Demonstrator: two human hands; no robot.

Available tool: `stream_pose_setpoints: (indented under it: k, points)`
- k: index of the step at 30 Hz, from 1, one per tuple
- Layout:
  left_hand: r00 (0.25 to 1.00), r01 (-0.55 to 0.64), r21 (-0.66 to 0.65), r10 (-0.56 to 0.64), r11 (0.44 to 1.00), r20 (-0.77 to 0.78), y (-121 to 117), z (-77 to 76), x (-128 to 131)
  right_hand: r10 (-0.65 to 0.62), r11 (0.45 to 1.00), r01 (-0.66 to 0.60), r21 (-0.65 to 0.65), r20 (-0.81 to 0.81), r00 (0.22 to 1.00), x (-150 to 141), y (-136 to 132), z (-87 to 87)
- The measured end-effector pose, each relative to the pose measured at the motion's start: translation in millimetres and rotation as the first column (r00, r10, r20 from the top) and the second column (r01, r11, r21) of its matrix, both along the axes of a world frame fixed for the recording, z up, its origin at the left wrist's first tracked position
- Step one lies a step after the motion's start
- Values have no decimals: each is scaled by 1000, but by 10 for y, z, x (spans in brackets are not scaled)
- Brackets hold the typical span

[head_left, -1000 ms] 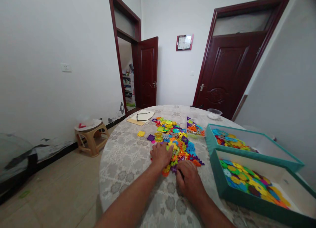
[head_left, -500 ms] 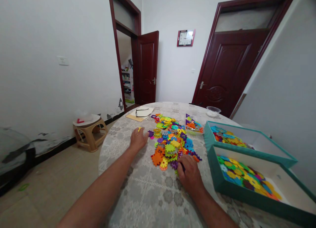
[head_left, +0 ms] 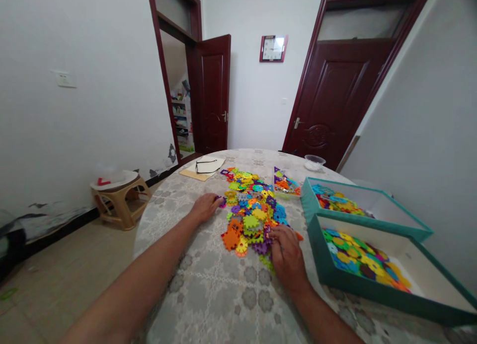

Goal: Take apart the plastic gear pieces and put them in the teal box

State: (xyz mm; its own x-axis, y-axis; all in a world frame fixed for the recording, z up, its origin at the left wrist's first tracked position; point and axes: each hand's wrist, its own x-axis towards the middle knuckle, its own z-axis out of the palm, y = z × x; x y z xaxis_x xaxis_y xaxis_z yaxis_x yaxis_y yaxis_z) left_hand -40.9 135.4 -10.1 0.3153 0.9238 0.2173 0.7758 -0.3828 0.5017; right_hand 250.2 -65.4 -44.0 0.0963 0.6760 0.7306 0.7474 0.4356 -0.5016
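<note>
A heap of colourful plastic gear pieces lies spread along the middle of the round table. At the heap's left side is my left hand, its fingers closed at a purple gear piece that they partly cover. My right hand rests at the near right side of the heap, fingers curled over purple and orange pieces. What is between those fingers is hidden. Just below it, a lime-green piece shows beside the hand.
Two teal boxes with more gear pieces stand on the right. Behind the heap are a clear tray of small pieces, a plastic bowl, and glasses on paper. A stool stands left of the table.
The view has shifted slightly. My left hand has closed in on the purple piece, and the yellow piece at its fingers no longer shows. My right fingers have reached further onto the heap.
</note>
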Motion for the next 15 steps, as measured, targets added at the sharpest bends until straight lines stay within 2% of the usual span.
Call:
stream_pose_setpoints:
  k: [4,9,12,15]
  points:
    - [998,35,-16,-34,999,49,-401,-82,139,-9,1000,8,-20,-49,999,27,-51,68]
    - [972,186,7,-185,983,145,-923,-117,346,-237,971,239,-33,45,970,108,-42,52]
    - [970,239,44,-241,970,34,-1187,-103,520,-355,925,364,-113,89,930,163,-4,-47]
    - [967,236,57,-228,970,-114,-1352,-86,688,-366,906,376,-197,86,927,193,26,-148]
